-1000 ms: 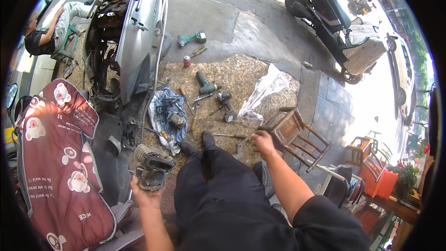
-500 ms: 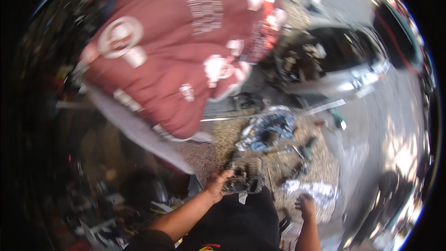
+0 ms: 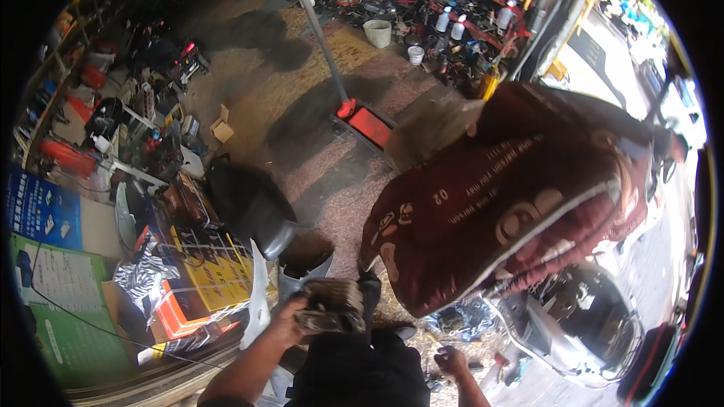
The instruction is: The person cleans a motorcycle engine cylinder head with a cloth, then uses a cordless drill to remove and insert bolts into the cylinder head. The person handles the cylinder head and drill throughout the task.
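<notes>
My left hand (image 3: 286, 322) grips a dirty, finned metal engine part (image 3: 330, 303) at the bottom centre, in front of my dark clothing. My right hand (image 3: 452, 362) hangs lower to the right, fingers curled; I cannot make out whether anything is in them. Beyond it, blue crumpled cloth (image 3: 458, 318) lies on the gritty ground.
A maroon padded scooter cover (image 3: 498, 203) fills the centre right, beside a silver scooter (image 3: 577, 332). A red floor jack (image 3: 368, 126) with a long handle stands ahead. Cluttered red shelving (image 3: 483, 30) is at the back; stacked boxes (image 3: 204, 271) and a black bin-like object (image 3: 245, 203) are left.
My view has swung round from the pavement into the cluttered workshop. The engine part stays in my left hand. The maroon cover now sits right of centre instead of at left.
</notes>
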A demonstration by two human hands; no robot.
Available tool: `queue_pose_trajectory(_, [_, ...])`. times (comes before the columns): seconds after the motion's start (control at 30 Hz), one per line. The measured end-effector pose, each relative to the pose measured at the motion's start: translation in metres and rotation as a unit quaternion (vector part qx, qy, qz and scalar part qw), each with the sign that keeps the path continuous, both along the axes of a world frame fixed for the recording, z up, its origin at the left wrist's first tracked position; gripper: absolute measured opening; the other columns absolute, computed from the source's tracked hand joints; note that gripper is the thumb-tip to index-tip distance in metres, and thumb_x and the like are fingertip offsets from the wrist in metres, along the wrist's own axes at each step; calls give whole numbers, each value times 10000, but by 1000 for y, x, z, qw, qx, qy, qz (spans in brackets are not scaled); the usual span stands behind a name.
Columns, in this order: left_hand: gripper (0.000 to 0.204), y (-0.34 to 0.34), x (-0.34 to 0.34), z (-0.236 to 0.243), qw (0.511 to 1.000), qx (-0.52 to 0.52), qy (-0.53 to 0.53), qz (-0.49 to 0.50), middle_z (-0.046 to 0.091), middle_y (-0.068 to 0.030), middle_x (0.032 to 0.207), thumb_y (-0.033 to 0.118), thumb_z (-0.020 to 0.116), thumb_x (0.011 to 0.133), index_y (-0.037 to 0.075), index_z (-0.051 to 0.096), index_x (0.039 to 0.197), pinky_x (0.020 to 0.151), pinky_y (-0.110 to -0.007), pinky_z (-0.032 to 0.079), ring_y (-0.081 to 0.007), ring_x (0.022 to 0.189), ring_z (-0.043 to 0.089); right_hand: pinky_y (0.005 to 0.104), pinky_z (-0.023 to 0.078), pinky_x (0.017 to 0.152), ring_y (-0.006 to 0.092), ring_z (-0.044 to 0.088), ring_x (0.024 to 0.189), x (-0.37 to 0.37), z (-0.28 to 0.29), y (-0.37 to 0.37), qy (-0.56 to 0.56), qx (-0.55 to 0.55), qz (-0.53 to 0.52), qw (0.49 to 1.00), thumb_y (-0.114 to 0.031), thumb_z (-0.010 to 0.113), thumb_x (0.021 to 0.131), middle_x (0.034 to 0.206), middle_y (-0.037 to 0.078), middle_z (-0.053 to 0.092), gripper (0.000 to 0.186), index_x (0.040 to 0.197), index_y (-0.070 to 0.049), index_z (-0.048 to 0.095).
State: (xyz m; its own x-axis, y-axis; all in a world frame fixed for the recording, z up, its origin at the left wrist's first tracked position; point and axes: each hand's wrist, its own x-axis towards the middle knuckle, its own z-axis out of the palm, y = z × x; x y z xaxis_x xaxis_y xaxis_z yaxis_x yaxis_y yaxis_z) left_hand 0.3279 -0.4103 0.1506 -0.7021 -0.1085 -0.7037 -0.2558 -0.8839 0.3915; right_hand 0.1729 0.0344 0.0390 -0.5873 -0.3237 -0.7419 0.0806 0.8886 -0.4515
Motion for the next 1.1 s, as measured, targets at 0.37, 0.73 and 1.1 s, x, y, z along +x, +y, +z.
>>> queue_pose_trajectory(0.37, [626,-198,-79,11,965,-66,57,247,615,-106,1319,468,647,838,136,538,1358,980,-556,494,-327,1195,594,362,545,784,257,707,899,-113,42,-172,-56,12,-37,998,-324,674,887,1030,165,720,367,1137,-55,660])
queue_pose_trajectory(0.73, [637,-383,-133,19,947,-61,-1,315,622,-45,1294,592,558,799,218,575,1314,871,-559,506,-316,1154,597,382,558,762,266,714,885,-183,40,-367,-119,30,-43,991,-351,635,913,1054,161,716,385,1169,-64,636])
queue_pose_trajectory(1.1, [587,-605,-210,47,911,-77,-79,398,621,-87,1275,516,536,882,165,553,1352,828,-517,542,-306,1123,611,403,570,740,275,722,871,-307,16,-618,-178,35,-32,983,-378,596,938,1078,156,711,404,1201,-72,611])
